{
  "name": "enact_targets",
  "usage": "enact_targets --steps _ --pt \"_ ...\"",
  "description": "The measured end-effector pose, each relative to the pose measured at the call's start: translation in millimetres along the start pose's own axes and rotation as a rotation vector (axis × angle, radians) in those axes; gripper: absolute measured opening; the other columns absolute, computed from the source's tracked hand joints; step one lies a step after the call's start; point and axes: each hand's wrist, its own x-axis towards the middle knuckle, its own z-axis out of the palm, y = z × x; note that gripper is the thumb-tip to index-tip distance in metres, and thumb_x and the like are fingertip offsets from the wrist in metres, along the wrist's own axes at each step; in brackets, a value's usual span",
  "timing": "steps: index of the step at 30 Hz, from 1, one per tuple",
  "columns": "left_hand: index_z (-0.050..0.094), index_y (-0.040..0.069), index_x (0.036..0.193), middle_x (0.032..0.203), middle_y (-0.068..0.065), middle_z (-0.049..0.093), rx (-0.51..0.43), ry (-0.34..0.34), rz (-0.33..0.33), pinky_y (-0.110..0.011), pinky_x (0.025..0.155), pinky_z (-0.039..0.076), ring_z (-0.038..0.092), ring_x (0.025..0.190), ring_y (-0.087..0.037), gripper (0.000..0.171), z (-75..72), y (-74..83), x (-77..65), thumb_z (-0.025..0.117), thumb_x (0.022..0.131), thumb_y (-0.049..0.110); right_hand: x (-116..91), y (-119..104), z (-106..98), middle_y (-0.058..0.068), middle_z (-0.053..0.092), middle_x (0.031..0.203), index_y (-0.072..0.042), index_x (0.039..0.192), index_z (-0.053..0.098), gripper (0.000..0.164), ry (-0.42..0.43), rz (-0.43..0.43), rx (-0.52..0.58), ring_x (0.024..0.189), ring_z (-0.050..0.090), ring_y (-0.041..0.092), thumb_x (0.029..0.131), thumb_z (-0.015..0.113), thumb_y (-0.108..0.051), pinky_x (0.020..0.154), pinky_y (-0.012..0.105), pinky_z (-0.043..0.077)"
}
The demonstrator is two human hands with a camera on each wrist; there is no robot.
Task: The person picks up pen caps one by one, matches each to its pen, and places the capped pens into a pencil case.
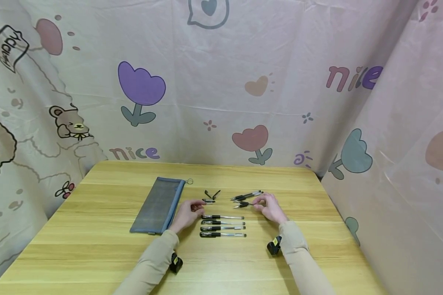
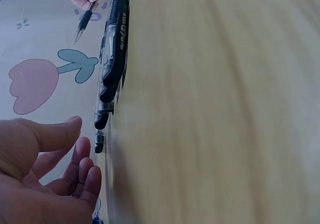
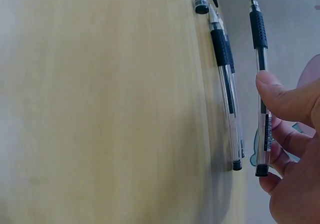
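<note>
My right hand (image 1: pixel 269 207) pinches an uncapped gel pen (image 3: pixel 259 32) between thumb and fingers, its bare tip pointing left in the head view. Beside it on the table lie uncapped pens (image 1: pixel 248 196) with black grips. My left hand (image 1: pixel 187 214) is by several small black pen caps (image 1: pixel 208 200), thumb and fingers apart in the left wrist view, with nothing seen between them. Closer to me, several capped clear pens (image 1: pixel 223 234) lie in a row, black caps to the left; in the left wrist view one black cap (image 2: pixel 117 44) shows printed lettering.
A grey mesh zip pouch (image 1: pixel 155 205) with blue edging and a ring lies left of my left hand. The wooden table (image 1: pixel 77 246) meets a printed curtain (image 1: pixel 206 82) at its back and sides. Black wrist cameras (image 1: pixel 274 246) hang at both sleeves.
</note>
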Motion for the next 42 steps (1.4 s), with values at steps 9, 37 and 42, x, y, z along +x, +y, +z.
enact_targets --steps 9,37,42 --pt "0.073 0.0 0.113 0.096 -0.01 0.071 0.006 0.043 -0.015 -0.027 0.074 0.048 0.058 0.081 -0.014 0.024 -1.2 -2.5 4.5 0.07 0.09 0.0 -1.4 -2.4 3.7 0.013 0.071 0.103 -0.004 0.098 0.073 0.01 0.016 -0.061 0.068 0.09 0.059 0.019 0.089 0.071 -0.002 0.082 0.033 0.048" --pt "0.077 0.008 0.107 0.1 -0.008 0.071 0.209 0.044 0.067 -0.044 0.085 0.052 0.064 0.094 -0.023 0.02 3.4 0.7 21.0 0.076 0.087 0.005 -7.5 -4.5 10.1 0.02 0.07 0.101 0.003 0.108 0.071 0.018 0.009 -0.068 0.302 0.079 0.055 0.008 0.092 0.068 -0.002 0.071 0.018 0.045" --pt "0.077 0.008 0.107 0.1 -0.008 0.071 0.213 0.04 0.073 -0.045 0.086 0.052 0.064 0.096 -0.024 0.02 4.8 1.1 21.7 0.076 0.087 0.005 -6.9 -7.2 10.5 0.027 0.068 0.1 0.009 0.109 0.069 0.017 0.003 -0.064 0.304 0.081 0.056 0.013 0.093 0.064 0.004 0.07 0.019 0.044"
